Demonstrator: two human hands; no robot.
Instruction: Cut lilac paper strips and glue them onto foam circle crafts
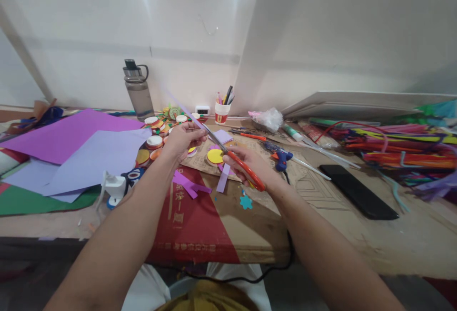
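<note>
My left hand (181,142) pinches a thin pale purple paper strip (188,112) that slants up to the left. Orange-handled scissors (252,172) are gripped in my right hand (257,162), their blades pointing at the strip by my left fingertips. Whether the blades touch the paper, I cannot tell. Below the hands lie a round yellow-topped disc (214,156), a lavender strip (223,179), magenta paper strips (191,186) and a teal flower-shaped cutout (246,200).
Purple sheets (103,151) and a white plug (116,185) are at left. Behind stand a water bottle (138,93) and a pen cup (222,111). A blue glue gun (283,157), a black phone (357,191) and colourful pipe cleaners (389,159) lie to the right.
</note>
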